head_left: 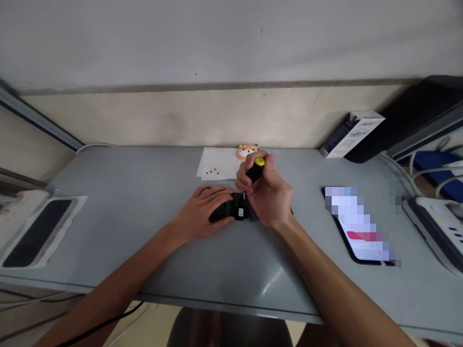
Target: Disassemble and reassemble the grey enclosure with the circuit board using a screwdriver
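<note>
— What did the hands have hold of?

— The left hand lay flat, fingers together, pressing down on a small black device with a green board showing, near the middle of the grey table. The right hand was closed around a screwdriver, black grip with a yellow cap, held nearly upright with its tip down on the device.

— And round about?

— Just behind them lay a white sheet with four small dark screws on it, and an orange bear figure at its far edge. A phone lay well to the right, a white box near the wall.
</note>
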The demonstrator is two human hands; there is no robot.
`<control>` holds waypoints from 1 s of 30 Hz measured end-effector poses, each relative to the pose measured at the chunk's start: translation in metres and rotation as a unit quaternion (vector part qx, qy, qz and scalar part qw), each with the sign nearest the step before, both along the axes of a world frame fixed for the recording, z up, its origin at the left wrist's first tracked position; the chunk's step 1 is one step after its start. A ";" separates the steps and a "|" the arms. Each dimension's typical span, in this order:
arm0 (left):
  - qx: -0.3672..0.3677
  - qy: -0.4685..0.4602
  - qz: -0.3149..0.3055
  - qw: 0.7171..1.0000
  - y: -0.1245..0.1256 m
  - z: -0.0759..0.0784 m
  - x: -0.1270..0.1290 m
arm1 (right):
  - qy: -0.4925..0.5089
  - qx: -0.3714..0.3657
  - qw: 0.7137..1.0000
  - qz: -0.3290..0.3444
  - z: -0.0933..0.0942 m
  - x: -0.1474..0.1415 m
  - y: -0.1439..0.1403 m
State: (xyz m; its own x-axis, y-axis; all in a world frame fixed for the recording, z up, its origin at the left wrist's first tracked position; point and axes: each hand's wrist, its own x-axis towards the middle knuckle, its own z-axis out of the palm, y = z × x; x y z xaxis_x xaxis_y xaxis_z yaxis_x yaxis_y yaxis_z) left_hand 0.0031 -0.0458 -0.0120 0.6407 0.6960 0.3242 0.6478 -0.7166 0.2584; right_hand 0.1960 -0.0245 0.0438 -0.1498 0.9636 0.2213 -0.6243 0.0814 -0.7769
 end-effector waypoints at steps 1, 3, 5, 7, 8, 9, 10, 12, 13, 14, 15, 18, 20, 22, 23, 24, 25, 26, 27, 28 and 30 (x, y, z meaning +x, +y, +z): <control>-0.004 -0.001 0.002 1.000 0.000 0.000 0.000 | 0.001 -0.001 1.000 0.000 0.000 0.000 0.000; -0.014 -0.003 0.003 1.000 0.000 0.001 0.000 | 0.003 0.000 1.000 -0.010 0.001 0.000 0.000; -0.017 -0.003 0.000 1.000 0.000 0.003 0.000 | 0.000 0.005 1.000 -0.024 0.001 -0.001 0.000; -0.012 -0.004 -0.003 1.000 0.000 0.003 0.000 | -0.008 0.008 0.999 -0.030 0.002 -0.001 0.000; -0.008 -0.004 -0.003 1.000 0.000 0.003 0.000 | -0.011 0.008 0.999 -0.029 0.002 -0.001 0.000; -0.008 -0.004 -0.001 1.000 0.000 0.003 0.000 | -0.014 0.006 1.000 -0.025 0.002 -0.001 0.000; -0.010 -0.003 0.002 1.000 0.000 0.003 0.000 | -0.015 0.004 1.000 -0.022 0.002 -0.001 0.000; -0.022 0.001 0.007 1.000 0.000 0.002 0.000 | -0.014 0.004 1.000 -0.021 0.002 -0.001 -0.001; -0.027 0.003 0.008 1.000 0.000 0.002 0.000 | -0.013 0.008 1.000 -0.024 0.002 -0.001 -0.001; -0.029 0.004 0.008 1.000 0.000 0.002 0.000 | -0.012 0.013 0.999 -0.028 0.002 -0.001 -0.001; -0.028 0.004 0.008 1.000 0.000 0.002 0.000 | -0.011 0.018 0.999 -0.032 0.002 -0.002 -0.001; -0.015 0.003 0.004 1.000 0.000 0.002 0.000 | -0.009 0.021 0.999 -0.031 0.002 -0.002 -0.001; -0.008 0.001 0.001 1.000 0.000 0.002 0.000 | -0.005 0.015 1.000 -0.026 0.002 -0.002 -0.001; -0.009 0.000 0.001 1.000 0.001 0.002 0.000 | -0.006 0.009 1.000 -0.025 0.002 -0.002 -0.001; -0.012 0.000 0.000 1.000 0.001 0.002 0.000 | -0.009 0.007 1.000 -0.027 0.002 -0.002 -0.001; -0.016 0.002 -0.001 1.000 0.001 0.002 0.000 | -0.013 0.007 0.999 -0.029 0.003 -0.001 -0.001; -0.017 0.003 -0.002 1.000 0.001 0.003 0.000 | -0.014 0.006 0.999 -0.030 0.003 -0.001 -0.001; -0.016 0.004 -0.003 1.000 0.001 0.003 0.001 | -0.014 0.006 0.999 -0.030 0.004 -0.001 -0.001; -0.013 0.003 -0.005 1.000 0.001 0.003 0.001 | -0.011 0.004 1.000 -0.029 0.005 -0.001 -0.001; -0.009 0.002 -0.006 1.000 0.001 0.003 0.001 | -0.010 0.001 1.000 -0.026 0.005 -0.001 -0.001; -0.003 -0.001 -0.006 1.000 0.001 0.003 0.001 | -0.015 -0.007 1.000 -0.020 0.007 -0.001 -0.001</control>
State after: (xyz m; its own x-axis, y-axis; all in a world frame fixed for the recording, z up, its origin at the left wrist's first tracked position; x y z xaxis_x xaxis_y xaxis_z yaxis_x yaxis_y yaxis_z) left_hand 0.0039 -0.0443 -0.0087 0.6478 0.6906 0.3215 0.6391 -0.7224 0.2640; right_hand 0.1950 -0.0256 0.0506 -0.1174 0.9718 0.2046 -0.5973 0.0955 -0.7963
